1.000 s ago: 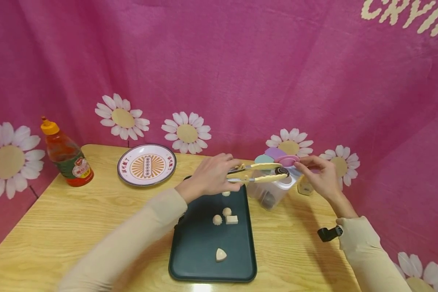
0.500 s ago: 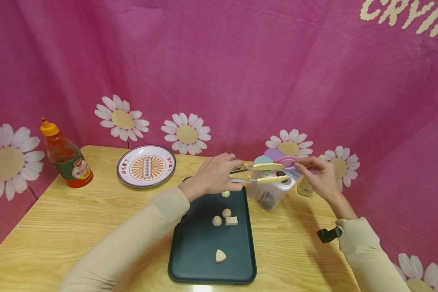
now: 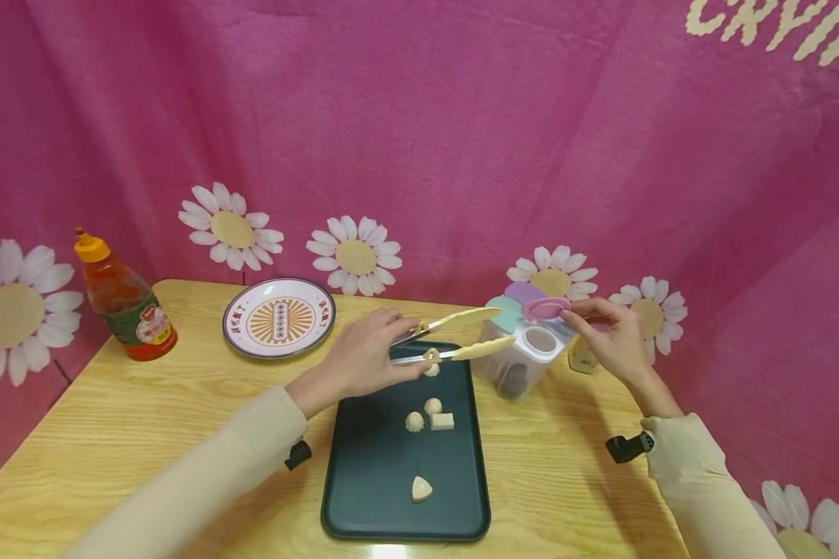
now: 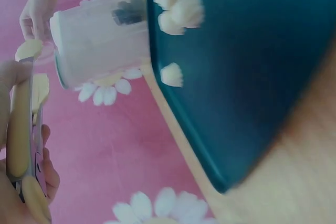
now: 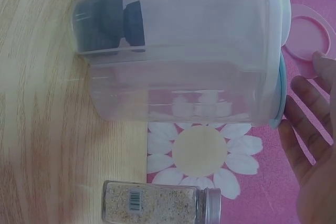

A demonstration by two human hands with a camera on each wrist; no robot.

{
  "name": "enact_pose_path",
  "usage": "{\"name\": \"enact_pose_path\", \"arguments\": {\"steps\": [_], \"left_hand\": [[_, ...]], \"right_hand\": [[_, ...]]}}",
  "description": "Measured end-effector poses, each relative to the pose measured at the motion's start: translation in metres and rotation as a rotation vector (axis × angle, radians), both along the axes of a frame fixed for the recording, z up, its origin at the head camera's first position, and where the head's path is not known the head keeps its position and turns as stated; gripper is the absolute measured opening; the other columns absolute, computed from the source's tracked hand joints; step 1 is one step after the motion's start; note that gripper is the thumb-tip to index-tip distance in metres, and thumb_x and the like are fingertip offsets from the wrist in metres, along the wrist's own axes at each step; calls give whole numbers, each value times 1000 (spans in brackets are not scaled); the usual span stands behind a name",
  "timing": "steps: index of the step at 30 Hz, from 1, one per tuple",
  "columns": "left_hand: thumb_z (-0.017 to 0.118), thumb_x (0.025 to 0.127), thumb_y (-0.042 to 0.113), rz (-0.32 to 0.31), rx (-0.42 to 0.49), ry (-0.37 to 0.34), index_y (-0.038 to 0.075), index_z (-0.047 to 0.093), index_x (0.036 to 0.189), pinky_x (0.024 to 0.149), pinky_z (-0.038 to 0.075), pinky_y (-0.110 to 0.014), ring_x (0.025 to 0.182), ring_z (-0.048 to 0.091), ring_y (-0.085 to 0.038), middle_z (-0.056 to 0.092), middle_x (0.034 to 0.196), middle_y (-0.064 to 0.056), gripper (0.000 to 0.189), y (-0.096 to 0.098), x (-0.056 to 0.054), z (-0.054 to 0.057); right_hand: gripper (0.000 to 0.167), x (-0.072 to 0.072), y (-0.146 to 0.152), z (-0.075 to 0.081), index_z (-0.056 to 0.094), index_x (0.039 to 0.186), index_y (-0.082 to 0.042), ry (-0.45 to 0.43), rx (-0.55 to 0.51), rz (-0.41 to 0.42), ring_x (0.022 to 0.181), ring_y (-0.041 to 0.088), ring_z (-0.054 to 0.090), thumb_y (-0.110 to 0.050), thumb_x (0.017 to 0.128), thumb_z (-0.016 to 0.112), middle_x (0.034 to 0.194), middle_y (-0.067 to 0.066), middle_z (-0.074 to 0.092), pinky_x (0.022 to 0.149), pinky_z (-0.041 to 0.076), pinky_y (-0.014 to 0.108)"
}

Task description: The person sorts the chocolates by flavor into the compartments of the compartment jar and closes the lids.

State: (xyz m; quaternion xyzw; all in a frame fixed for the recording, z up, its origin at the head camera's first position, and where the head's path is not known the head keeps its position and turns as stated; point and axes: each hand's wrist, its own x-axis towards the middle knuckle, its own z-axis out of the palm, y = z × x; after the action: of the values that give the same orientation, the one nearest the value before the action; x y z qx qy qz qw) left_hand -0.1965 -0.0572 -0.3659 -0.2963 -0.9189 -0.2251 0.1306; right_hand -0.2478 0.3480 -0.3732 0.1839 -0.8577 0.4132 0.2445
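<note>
My left hand point(image 3: 363, 353) grips metal tongs point(image 3: 482, 348) with cream-coloured ends. The tongs are spread with nothing between their tips, which point at a clear multi-compartment container point(image 3: 492, 366). My right hand point(image 3: 611, 341) pinches the edge of a pink flip lid point(image 3: 545, 309), raised off the container's round opening. Through the clear wall, dark pieces point(image 5: 100, 22) show at the container's bottom. Below the left hand lies a dark green tray point(image 3: 391, 497) with several small cream-white pieces, among them a triangular one point(image 3: 422, 489) and a rectangular one point(image 3: 442, 421).
A patterned round plate point(image 3: 280, 318) stands behind the tray to the left. Farther left is a red sauce bottle point(image 3: 136, 310). A glass spice jar point(image 5: 157, 203) stands right of the container. The pink flower-printed cloth point(image 3: 419, 140) hangs along the table's back edge.
The tongs have released a dark round piece at the container's opening, and it has dropped out of sight. My left hand has drawn back left with the tongs. The right hand keeps the lid raised.
</note>
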Motion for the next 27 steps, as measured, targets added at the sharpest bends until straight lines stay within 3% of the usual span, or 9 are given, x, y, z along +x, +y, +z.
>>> {"name": "enact_pose_path", "arguments": {"steps": [7,12,18,23,27], "left_hand": [[88,80,48,112,67,18,10,72,130,72,55,-35,90,63,-18,71,108,-6,65,-42,17,-14],[90,79,48,199,86,-9,9,71,132,71,50,-35,87,60,-19,72,106,-7,68,-72,28,-20],[91,77,46,264,58,41,8,71,125,66,46,-33,82,57,-19,70,99,-7,64,-101,42,-26],[90,76,48,292,8,22,5,68,127,75,58,-45,90,63,-25,71,106,-12,70,-119,53,-31],[89,76,53,324,-30,-23,4,65,131,80,61,-53,97,66,-28,71,116,-15,78,-134,63,-35]], "right_hand": [[13,1,-1,1,79,101,1,-1,-12,3,80,-12,66,2,89,80,90,-24,73,76,52,7],[13,1,-2,3,79,101,2,12,-13,16,81,-12,66,3,89,79,91,-32,70,76,52,8],[14,0,-1,2,78,100,4,24,-15,23,81,-13,65,7,86,80,91,-35,68,76,51,7],[14,1,-2,3,78,100,4,22,-25,16,81,-14,65,6,86,80,90,-37,68,76,51,6],[14,1,-2,1,78,99,4,27,-20,14,81,-14,65,7,86,80,91,-38,68,76,51,6]]}}
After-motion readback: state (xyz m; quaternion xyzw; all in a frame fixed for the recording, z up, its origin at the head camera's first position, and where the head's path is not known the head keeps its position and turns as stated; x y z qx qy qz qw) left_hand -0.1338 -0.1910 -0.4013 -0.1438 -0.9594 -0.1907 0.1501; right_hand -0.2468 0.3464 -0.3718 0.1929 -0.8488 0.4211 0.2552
